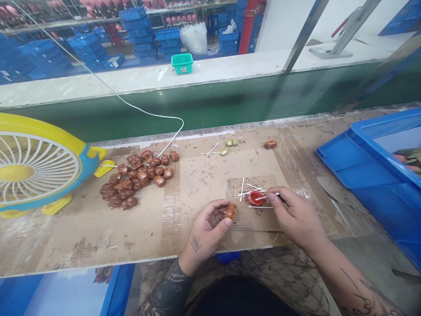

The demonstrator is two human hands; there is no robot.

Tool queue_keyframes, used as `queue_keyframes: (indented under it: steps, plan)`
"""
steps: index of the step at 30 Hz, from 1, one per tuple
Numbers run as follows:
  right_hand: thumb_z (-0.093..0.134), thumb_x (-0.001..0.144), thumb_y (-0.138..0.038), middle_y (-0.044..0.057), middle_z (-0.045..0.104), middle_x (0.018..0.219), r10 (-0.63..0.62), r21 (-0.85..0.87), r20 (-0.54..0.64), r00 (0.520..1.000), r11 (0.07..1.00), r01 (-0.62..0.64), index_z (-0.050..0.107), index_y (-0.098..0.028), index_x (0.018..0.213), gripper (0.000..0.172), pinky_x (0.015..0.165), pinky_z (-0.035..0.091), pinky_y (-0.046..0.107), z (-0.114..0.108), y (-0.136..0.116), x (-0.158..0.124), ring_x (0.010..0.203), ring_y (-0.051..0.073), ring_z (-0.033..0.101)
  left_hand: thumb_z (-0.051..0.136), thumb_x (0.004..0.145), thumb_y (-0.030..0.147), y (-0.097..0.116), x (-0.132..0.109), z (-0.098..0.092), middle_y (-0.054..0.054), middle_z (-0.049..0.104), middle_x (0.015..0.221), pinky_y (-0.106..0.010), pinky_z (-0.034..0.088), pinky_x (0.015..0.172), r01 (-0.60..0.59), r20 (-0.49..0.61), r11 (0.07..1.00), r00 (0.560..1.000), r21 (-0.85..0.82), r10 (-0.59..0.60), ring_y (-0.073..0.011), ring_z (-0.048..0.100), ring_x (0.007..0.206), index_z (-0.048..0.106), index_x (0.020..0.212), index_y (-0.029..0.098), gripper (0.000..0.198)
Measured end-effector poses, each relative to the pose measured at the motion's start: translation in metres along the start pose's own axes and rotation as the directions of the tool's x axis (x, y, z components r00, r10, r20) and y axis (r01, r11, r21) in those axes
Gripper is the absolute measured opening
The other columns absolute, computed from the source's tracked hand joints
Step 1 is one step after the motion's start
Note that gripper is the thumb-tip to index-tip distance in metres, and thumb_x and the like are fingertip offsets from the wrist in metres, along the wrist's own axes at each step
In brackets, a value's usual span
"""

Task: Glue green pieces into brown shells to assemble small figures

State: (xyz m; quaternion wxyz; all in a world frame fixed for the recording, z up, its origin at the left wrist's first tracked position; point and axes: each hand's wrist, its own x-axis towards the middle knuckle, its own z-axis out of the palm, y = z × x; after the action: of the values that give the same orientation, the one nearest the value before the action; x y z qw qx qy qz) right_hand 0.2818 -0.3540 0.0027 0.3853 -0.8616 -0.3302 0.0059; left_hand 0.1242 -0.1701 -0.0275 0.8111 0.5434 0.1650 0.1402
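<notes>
Table: brown cardboard mat [98, 228] on the table; front edge is right by both hands.
Left hand [210, 226]: fingers curled, pinching a small brown piece [230, 211].
Right hand [294, 215]: pinching a white swab [268, 197], tip in the red paint cap [255, 198].
Risk: a bump could tip the cap; paint may smear fingers.
Room: bare mat between the hands and the pile of brown pieces [136, 180]; blue bin [362, 162] close on the right, yellow fan [36, 164] far left.

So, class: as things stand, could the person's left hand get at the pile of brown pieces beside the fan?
Probably yes. The left hand already holds one brown piece, but bare cardboard lies between it and the pile; nothing blocks the way.
</notes>
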Motion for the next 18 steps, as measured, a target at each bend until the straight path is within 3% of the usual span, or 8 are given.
queue_keyframes:
  steps: [4, 7, 11, 15, 18]
  plan:
    - [0.051, 0.104, -0.04, 0.003, 0.076, 0.087, -0.011, -0.012, 0.021, 1.0, 1.0, 0.011, 0.068, -0.024, 0.092, 0.026, 0.071, 0.051, 0.032, 0.003, 0.002, 0.0, 0.077, 0.022, 0.069, 0.083, 0.085, 0.043, 0.003, 0.0, 0.0, -0.009, 0.077, 0.111, -0.032, 0.057, 0.091, 0.011, -0.015, 0.999, 1.0, 0.049, -0.01, -0.0199, 0.071, 0.101, 0.073, 0.117, 0.02, 0.04]
    - [0.052, 0.103, -0.041, 0.004, 0.076, 0.089, -0.004, -0.009, -0.035, 0.999, 1.0, 0.004, 0.069, -0.024, 0.094, 0.026, 0.073, 0.051, 0.033, 0.0, -0.001, -0.003, 0.079, 0.022, 0.069, 0.081, 0.086, 0.046, 0.003, 0.0, 0.0, -0.009, 0.078, 0.11, -0.032, 0.057, 0.091, 0.019, -0.013, 0.998, 1.0, 0.055, -0.018, -0.0205, 0.071, 0.101, 0.073, 0.116, 0.02, 0.041]
    - [0.056, 0.104, -0.041, 0.001, 0.072, 0.082, 0.058, 0.178, -0.094, 0.994, 0.983, -0.041, 0.069, -0.025, 0.096, 0.022, 0.07, 0.05, 0.03, -0.006, -0.015, -0.008, 0.076, 0.019, 0.067, 0.081, 0.086, 0.047, 0.002, 0.001, -0.001, -0.01, 0.078, 0.111, -0.033, 0.057, 0.092, 0.023, -0.009, 0.998, 1.0, 0.05, -0.023, -0.0212, 0.072, 0.102, 0.074, 0.117, 0.019, 0.041]
    - [0.056, 0.105, -0.038, -0.001, 0.068, 0.08, 0.021, 0.425, 0.031, 0.999, 0.905, -0.032, 0.069, -0.025, 0.096, 0.021, 0.072, 0.051, 0.025, -0.002, -0.032, -0.012, 0.076, 0.015, 0.065, 0.079, 0.087, 0.049, 0.004, 0.001, 0.0, -0.01, 0.079, 0.111, -0.033, 0.057, 0.093, 0.017, -0.007, 0.995, 1.0, 0.097, -0.016, -0.0216, 0.072, 0.102, 0.075, 0.115, 0.019, 0.041]
    - [0.053, 0.107, -0.037, -0.002, 0.066, 0.08, -0.024, 0.472, 0.133, 0.991, 0.881, -0.042, 0.068, -0.025, 0.096, 0.022, 0.071, 0.049, 0.024, 0.007, -0.037, -0.014, 0.076, 0.014, 0.063, 0.078, 0.087, 0.051, 0.007, 0.001, 0.0, -0.01, 0.08, 0.109, -0.033, 0.057, 0.092, 0.007, -0.003, 0.99, 1.0, 0.138, -0.007, -0.0219, 0.072, 0.101, 0.075, 0.115, 0.019, 0.042]
